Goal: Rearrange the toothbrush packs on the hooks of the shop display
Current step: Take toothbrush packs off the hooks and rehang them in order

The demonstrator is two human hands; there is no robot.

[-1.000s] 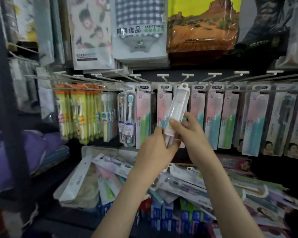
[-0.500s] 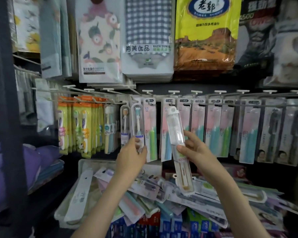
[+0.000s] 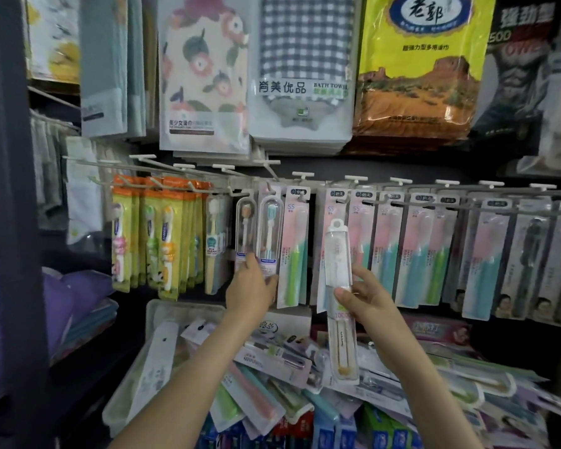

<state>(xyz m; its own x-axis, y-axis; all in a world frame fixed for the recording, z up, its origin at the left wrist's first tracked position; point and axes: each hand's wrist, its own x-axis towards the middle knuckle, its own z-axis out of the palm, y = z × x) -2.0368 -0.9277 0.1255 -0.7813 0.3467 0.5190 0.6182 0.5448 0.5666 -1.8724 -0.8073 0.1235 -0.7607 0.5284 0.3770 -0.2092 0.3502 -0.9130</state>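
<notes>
My right hand [image 3: 368,299] pinches a long clear toothbrush pack [image 3: 338,254] at its middle and holds it upright in front of the pink-and-teal packs [image 3: 386,251] on the hooks. My left hand [image 3: 251,288] grips the lower end of a clear pack with a blue-headed brush [image 3: 269,231], which hangs on a white hook [image 3: 272,175] beside a similar pack with an orange-headed brush [image 3: 245,228]. A pink-and-green pack [image 3: 294,251] hangs between my two hands.
Orange and yellow toothbrush packs [image 3: 153,234] fill the hooks at the left. Dark packs [image 3: 528,260] hang at the far right. Below, a tray [image 3: 156,315] and a heap of loose packs [image 3: 272,396] lie on the shelf. Towel bags [image 3: 302,76] hang above.
My left hand let go of the clear pack, moved left and up, and took hold of the hanging blue-brush pack. My right hand now holds the clear pack alone and upright.
</notes>
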